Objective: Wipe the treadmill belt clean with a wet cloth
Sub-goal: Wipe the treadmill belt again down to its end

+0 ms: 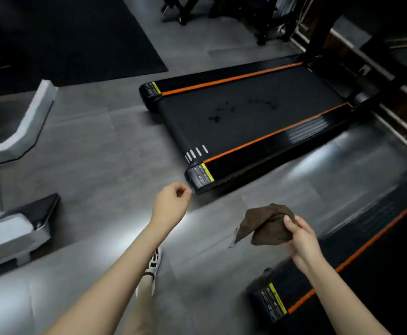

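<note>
- The wiping has not begun yet, I think: the cloth [267,226] is up in the air, well apart from the treadmill belt [246,112]
- The right hand [300,238] holds the cloth, a brown one. Its fingers [288,220] are curled round a bunched part, and a corner hangs down loose
- I cannot tell from here if the cloth is wet
- The left hand [171,201] holds nothing. Its fingers are loosely curled, and it hangs over the floor [101,146] near the back corner of the treadmill
- The belt is flat and black and lies between two orange stripes [231,79], further off in front of the person
- There are dark spots [214,118] in the middle of the belt, and more a bit further up. So the belt looks dirty and no part of it looks wiped
- Nearly all of the job is left: step closer, bend down, put the cloth on the belt and rub the spots away, then go over the rest
- A second treadmill [318,286] sits close by on the right, just under the right arm. The one with the spots seems to be the one to clean
- A foot in a sandal [153,264] stands on the grey floor between the two arms
- The picture is a bit blurry, so there may be small bits of dirt that I cannot see
</note>
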